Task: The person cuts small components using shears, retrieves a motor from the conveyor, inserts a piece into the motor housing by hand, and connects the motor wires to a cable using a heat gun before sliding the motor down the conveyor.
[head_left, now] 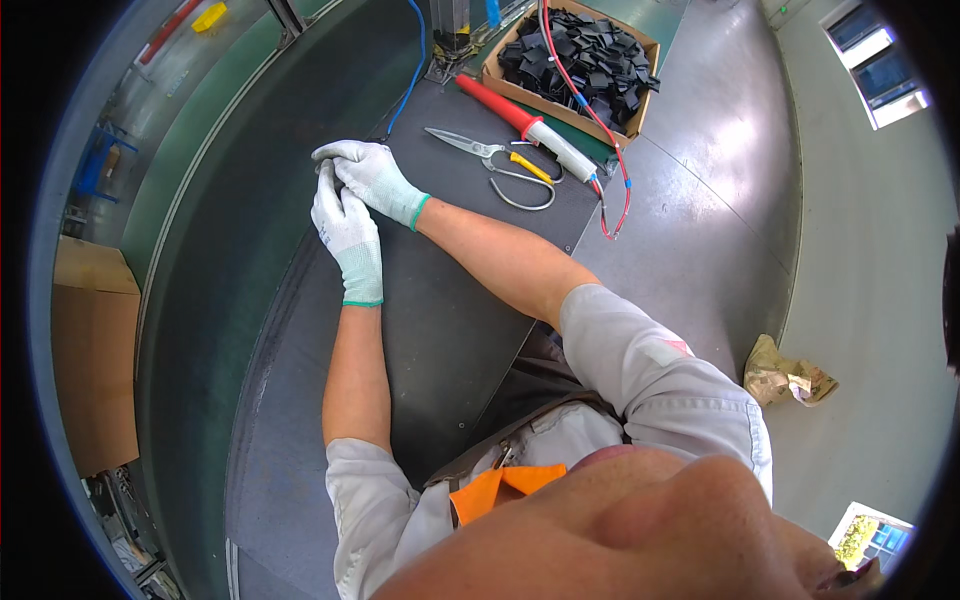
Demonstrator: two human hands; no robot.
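My left hand [346,228], in a white knit glove with a green cuff, points away from me with its fingertips up against my other hand. Just above it my right hand [374,178], gloved alike, bends its fingers over to the left. Both hands are closed together over the dark work surface [430,330]; a small dark patch shows between the fingers, but what they pinch is hidden. A thin blue cable [420,60] comes down to the back of my right hand. Right of it lie metal scissors [490,150] with a yellow sleeve on one handle.
Beyond the scissors lies a red and white handheld tool [540,130] with red wires [628,185]. A cardboard box [490,72] of black plastic pieces [580,60] stands behind. A metal post [452,30] rises at the far edge. On the left is a large carton [95,370].
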